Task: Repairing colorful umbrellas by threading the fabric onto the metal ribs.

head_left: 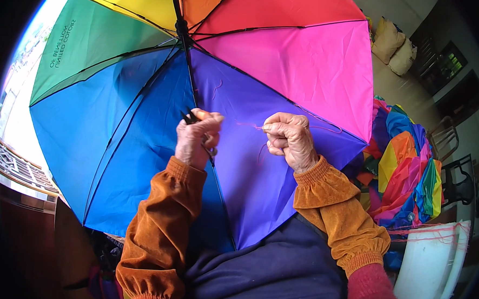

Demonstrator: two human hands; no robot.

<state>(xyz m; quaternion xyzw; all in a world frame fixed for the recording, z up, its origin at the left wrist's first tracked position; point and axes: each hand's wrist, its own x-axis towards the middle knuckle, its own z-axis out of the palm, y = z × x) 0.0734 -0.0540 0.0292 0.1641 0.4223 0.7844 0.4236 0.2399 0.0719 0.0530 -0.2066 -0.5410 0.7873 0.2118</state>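
An open rainbow umbrella [144, 106] fills the view, seen from inside, with black ribs and a black shaft [186, 54]. My left hand [198, 137] is closed around a black rib joint on the seam between the blue and purple panels. My right hand [290, 140] pinches a thin pink thread [249, 125] that runs from its fingertips toward my left hand across the purple panel. Both forearms wear brown velvet sleeve covers [159, 237]. Whether a needle is in my fingers I cannot tell.
A heap of rainbow umbrella fabric [403, 169] lies at the right. White plastic pieces wound with pink thread [434, 257] stand at the lower right. Cushions [394, 46] and dark chairs [455, 171] sit farther back. A railing [19, 168] is at the left.
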